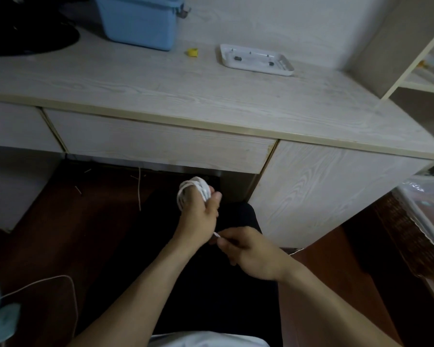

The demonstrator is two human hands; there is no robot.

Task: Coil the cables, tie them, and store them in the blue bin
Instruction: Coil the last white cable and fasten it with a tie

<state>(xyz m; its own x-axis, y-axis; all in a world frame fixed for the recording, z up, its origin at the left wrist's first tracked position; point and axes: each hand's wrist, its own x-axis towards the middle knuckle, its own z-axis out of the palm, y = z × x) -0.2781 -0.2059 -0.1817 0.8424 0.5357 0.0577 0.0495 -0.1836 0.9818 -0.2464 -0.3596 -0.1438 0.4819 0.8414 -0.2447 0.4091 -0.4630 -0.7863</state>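
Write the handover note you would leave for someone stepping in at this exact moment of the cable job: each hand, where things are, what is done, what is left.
Left hand: grips the coiled white cable, held below the desk edge over the lap.
Right hand: pinches a thin white end close beside the left wrist; whether it is the cable's tail or a tie cannot be told.
Blue bin: on the desk, far left, away from both hands. Its inside is out of view.
Done: this cable looks coiled.
Left: secure the coil with a tie, then put it in the blue bin. No other loose cables can be identified for certain.
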